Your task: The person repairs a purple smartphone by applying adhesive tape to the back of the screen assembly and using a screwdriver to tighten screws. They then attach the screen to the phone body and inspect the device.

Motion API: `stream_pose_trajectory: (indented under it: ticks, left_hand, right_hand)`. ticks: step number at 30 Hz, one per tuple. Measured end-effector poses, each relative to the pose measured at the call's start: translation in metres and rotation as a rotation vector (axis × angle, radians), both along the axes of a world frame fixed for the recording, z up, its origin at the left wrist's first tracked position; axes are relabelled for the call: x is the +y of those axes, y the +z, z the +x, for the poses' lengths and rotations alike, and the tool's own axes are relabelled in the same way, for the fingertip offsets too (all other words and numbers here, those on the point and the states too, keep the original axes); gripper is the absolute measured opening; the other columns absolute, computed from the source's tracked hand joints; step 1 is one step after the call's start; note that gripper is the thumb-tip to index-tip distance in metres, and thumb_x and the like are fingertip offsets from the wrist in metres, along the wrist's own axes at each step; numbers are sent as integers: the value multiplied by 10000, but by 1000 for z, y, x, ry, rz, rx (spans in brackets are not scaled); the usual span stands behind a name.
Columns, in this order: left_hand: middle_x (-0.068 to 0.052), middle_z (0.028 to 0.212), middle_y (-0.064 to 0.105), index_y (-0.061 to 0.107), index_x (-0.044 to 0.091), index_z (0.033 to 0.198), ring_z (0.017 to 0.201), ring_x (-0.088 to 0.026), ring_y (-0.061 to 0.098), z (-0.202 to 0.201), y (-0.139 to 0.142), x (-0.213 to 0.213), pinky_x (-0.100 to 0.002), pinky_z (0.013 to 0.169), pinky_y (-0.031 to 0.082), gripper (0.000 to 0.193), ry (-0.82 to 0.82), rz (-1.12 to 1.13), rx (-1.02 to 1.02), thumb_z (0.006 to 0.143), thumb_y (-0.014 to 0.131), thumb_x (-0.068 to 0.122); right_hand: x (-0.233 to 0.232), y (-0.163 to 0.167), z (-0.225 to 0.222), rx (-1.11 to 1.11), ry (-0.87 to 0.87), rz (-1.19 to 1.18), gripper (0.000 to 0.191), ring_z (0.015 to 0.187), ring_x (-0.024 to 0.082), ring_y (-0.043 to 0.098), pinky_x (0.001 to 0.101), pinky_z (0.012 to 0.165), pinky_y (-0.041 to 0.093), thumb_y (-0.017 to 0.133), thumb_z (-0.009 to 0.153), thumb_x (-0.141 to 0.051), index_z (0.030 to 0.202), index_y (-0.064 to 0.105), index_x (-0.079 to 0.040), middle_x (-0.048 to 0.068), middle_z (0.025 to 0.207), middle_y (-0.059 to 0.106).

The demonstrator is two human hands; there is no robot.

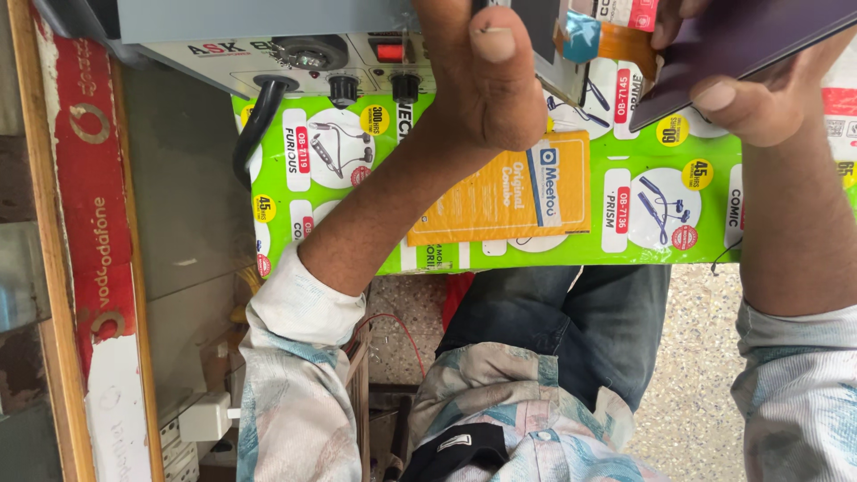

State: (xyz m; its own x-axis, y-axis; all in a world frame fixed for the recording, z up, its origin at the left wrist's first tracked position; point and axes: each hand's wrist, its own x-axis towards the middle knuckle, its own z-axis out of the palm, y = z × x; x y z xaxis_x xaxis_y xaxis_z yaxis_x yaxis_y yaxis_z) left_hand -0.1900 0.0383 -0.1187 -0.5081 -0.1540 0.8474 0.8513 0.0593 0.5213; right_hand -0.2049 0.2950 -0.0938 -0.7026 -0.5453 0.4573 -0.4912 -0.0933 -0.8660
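— How many hands, and what's in them?
— Two. The left hand (482,76) is clenched on one grey plate (542,31), thumb on top. The right hand (759,98) pinches one dark panel (741,36), thumb beneath it.
— Anything between them?
— One orange ribbon (628,43) and one blue tab (581,36).
— Below the hands?
— One orange packet (509,192), under the left wrist on the green surface (661,254). Left of the left hand, one grey box (268,27) with two black knobs (344,87), one red switch (390,51) and one black cable (257,125)
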Motion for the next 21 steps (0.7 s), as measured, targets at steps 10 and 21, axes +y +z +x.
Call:
stream_pose_trajectory:
  ticks: [10, 21]
  left_hand:
    - [-38, 1096, 451, 439, 74, 1178, 955, -157, 474, 2, 2, -1, -341, 855, 409, 267, -22, -41, -23, 1110, 441, 332]
    - [-14, 1067, 442, 455, 100, 1147, 907, -137, 479, 8, 19, -13, -322, 830, 430, 256, -184, -130, -57, 1149, 437, 356]
  right_hand:
    - [21, -30, 3, 15, -126, 60, 606, 974, 156, 689, 262, 850, 572, 836, 864, -313, 1302, 555, -2, 112, 1075, 650]
    - [21, -3, -5, 19, 53, 202, 605, 1029, 150, 689, 261, 879, 578, 852, 863, -193, 1335, 526, -3, 106, 1165, 643]
